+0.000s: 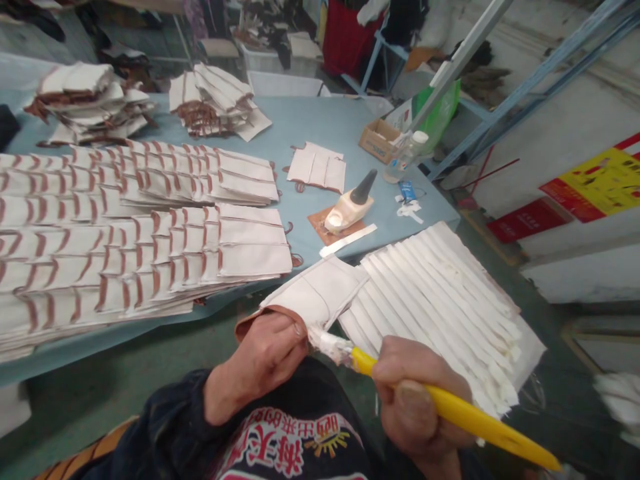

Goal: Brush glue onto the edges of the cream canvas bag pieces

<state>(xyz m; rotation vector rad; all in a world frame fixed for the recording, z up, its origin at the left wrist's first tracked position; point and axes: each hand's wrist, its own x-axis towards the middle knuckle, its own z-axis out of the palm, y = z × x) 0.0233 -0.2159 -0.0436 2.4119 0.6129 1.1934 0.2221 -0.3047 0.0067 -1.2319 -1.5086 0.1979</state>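
Note:
My left hand is closed around the brown-edged end of an off-white stitched pouch piece, its fingers tucked in at the open edge. The far end of the piece reaches toward a row of overlapping white strips. In my right hand is a brush with a yellow handle, gripped in a fist with the thumb along it. White paste coats the brush head, which touches the edge of the piece right beside my left fingers. Whether the brush tip goes inside the edge, I cannot tell.
Rows of overlapping brown-edged pieces cover the left of the blue table. Piles stand behind. A dark-capped bottle lies on a brown pad near one single piece. A cardboard box sits at the back right.

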